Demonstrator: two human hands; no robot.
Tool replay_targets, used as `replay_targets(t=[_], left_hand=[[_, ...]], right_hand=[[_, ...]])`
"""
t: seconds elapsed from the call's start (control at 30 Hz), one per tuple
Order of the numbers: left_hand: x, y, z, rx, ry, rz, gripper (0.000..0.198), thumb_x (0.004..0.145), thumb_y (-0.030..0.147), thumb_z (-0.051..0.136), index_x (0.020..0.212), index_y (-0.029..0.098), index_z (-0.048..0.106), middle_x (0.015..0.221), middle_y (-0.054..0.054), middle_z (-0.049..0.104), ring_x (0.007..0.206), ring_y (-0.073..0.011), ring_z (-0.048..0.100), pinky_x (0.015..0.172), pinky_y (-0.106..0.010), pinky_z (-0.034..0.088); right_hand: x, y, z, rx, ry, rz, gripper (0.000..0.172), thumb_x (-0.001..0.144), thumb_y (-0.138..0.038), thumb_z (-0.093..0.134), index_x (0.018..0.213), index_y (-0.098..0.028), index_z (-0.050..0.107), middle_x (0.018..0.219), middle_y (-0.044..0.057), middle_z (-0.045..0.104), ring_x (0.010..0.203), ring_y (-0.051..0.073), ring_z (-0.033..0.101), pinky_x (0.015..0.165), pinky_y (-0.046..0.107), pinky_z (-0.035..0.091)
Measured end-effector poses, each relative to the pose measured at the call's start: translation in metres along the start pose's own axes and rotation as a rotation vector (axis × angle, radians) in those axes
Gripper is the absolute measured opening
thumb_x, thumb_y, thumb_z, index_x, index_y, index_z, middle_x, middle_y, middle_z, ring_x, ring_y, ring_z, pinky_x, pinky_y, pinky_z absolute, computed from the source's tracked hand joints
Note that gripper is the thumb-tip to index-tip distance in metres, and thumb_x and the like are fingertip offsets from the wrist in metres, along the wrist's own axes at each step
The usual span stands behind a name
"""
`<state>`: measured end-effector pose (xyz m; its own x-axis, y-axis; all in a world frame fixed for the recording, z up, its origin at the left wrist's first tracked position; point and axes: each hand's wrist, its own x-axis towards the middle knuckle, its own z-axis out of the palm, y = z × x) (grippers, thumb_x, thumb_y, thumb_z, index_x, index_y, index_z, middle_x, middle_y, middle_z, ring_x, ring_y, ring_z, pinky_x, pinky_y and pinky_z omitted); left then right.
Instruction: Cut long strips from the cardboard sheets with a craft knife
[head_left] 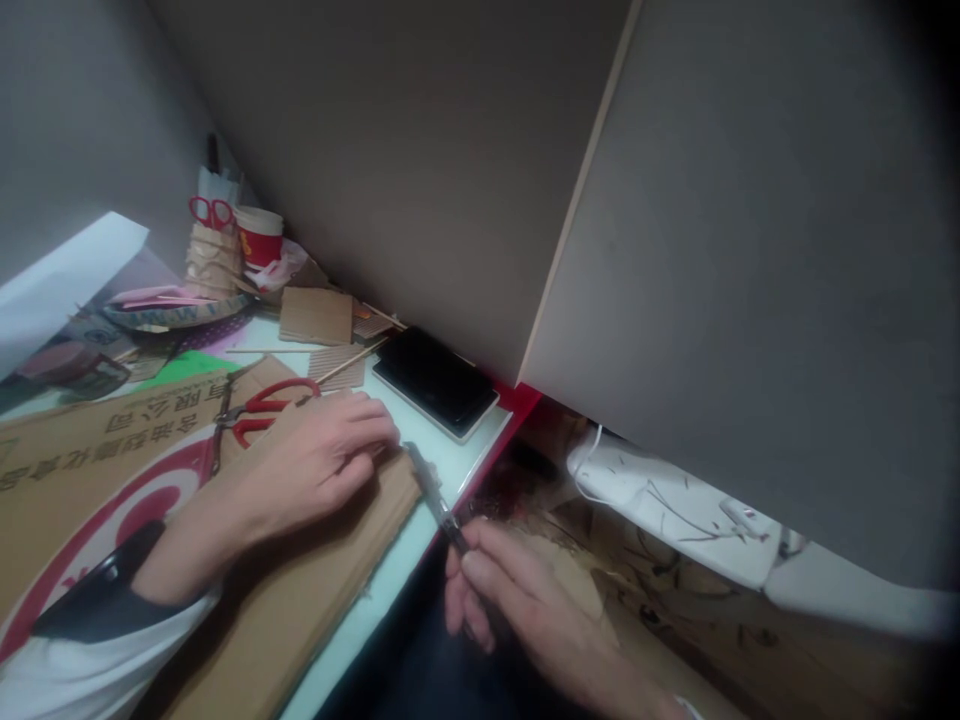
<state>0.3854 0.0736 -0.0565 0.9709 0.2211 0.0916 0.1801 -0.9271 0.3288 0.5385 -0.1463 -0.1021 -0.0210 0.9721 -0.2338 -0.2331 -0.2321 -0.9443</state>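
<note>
A large printed cardboard sheet [300,590] lies on the pale table at the lower left. My left hand [330,450] rests on its far right part, fingers together and curled; whether anything small is under the fingertips is hidden. Just beyond the wrist, red-handled scissors [262,408] lie on the cardboard. My right hand [495,590] is closed round the dark handle of a knife [429,485]. The blade points up and left, its tip close to the cardboard's right corner and a little right of my left fingers.
A black phone [435,378] lies near the table's red edge [495,450]. Behind are cardboard pieces [316,315], a red-and-white cup [260,238], and a holder [214,260] with scissors. Grey panels rise behind. White bags [675,510] lie below at right.
</note>
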Motion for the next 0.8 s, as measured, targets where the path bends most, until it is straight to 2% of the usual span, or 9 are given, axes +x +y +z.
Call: replay_targets(t=[0.07,0.17,0.27,0.33,0.43,0.57,0.63,0.7,0.8], left_hand=[[0.001,0.002,0.000,0.001,-0.004,-0.003,0.021,0.091,0.017,0.037,0.093,0.021,0.057,0.094,-0.002,0.054,0.089,-0.0186,0.048,0.081,-0.036,0.035],[0.002,0.006,0.001,0.014,0.005,-0.012,0.023,0.093,0.018,0.036,0.093,0.020,0.059,0.092,-0.003,0.053,0.088,-0.0193,0.046,0.082,-0.038,0.035],[0.004,0.009,0.001,0.042,-0.022,-0.031,0.024,0.095,0.020,0.036,0.094,0.020,0.059,0.092,-0.003,0.051,0.086,-0.0197,0.044,0.079,-0.039,0.034],[0.004,0.010,0.001,0.040,-0.028,-0.041,0.025,0.097,0.021,0.035,0.094,0.021,0.059,0.091,-0.003,0.051,0.086,-0.0194,0.044,0.078,-0.038,0.034],[0.003,0.010,0.001,0.026,0.009,-0.048,0.024,0.099,0.025,0.037,0.094,0.020,0.060,0.093,-0.003,0.051,0.088,-0.0185,0.045,0.080,-0.037,0.035],[0.003,0.008,0.002,0.037,0.026,-0.035,0.020,0.099,0.028,0.044,0.097,0.020,0.062,0.095,-0.003,0.053,0.092,-0.0182,0.046,0.084,-0.036,0.035],[0.002,0.008,0.002,0.045,0.029,-0.015,0.021,0.099,0.027,0.043,0.099,0.020,0.063,0.095,-0.003,0.055,0.092,-0.0185,0.047,0.085,-0.036,0.036],[0.002,0.008,0.001,0.038,0.040,0.001,0.024,0.099,0.025,0.042,0.098,0.020,0.065,0.096,-0.004,0.056,0.092,-0.0187,0.048,0.083,-0.036,0.037],[0.003,0.010,0.000,0.016,0.066,0.004,0.025,0.096,0.018,0.040,0.094,0.018,0.065,0.094,-0.005,0.057,0.089,-0.0191,0.049,0.080,-0.036,0.038]], right_hand=[[0.003,0.001,-0.002,0.041,0.012,0.012,0.030,0.103,-0.043,0.042,0.098,-0.016,0.053,0.070,-0.001,0.055,0.055,0.008,0.036,0.054,0.021,0.031],[0.006,0.010,-0.003,0.132,0.083,0.030,0.038,0.100,-0.055,0.044,0.108,-0.018,0.051,0.064,-0.006,0.046,0.051,0.007,0.027,0.046,0.020,0.020],[0.008,0.018,-0.003,0.202,0.117,0.044,0.040,0.098,-0.060,0.046,0.102,-0.020,0.051,0.057,-0.009,0.036,0.047,0.007,0.023,0.042,0.019,0.018],[0.008,0.022,-0.003,0.227,0.113,0.077,0.038,0.096,-0.058,0.050,0.097,-0.020,0.051,0.057,-0.009,0.038,0.046,0.007,0.022,0.041,0.018,0.018],[0.009,0.022,-0.002,0.202,0.129,0.093,0.038,0.094,-0.056,0.054,0.094,-0.019,0.051,0.065,-0.005,0.045,0.051,0.007,0.027,0.044,0.019,0.018],[0.011,0.014,0.000,0.093,0.176,0.031,0.037,0.098,-0.055,0.047,0.094,-0.018,0.053,0.072,-0.003,0.047,0.055,0.008,0.032,0.047,0.021,0.020],[0.014,0.006,0.002,-0.035,0.229,-0.023,0.034,0.101,-0.050,0.043,0.093,-0.019,0.054,0.077,-0.001,0.053,0.058,0.009,0.039,0.052,0.023,0.030],[0.018,-0.004,0.004,-0.199,0.303,-0.089,0.032,0.103,-0.046,0.040,0.094,-0.020,0.056,0.081,0.001,0.058,0.064,0.012,0.048,0.064,0.027,0.040],[0.027,-0.019,0.005,-0.438,0.384,-0.179,0.029,0.105,-0.042,0.036,0.101,-0.022,0.058,0.077,0.000,0.057,0.069,0.015,0.053,0.073,0.030,0.042]])
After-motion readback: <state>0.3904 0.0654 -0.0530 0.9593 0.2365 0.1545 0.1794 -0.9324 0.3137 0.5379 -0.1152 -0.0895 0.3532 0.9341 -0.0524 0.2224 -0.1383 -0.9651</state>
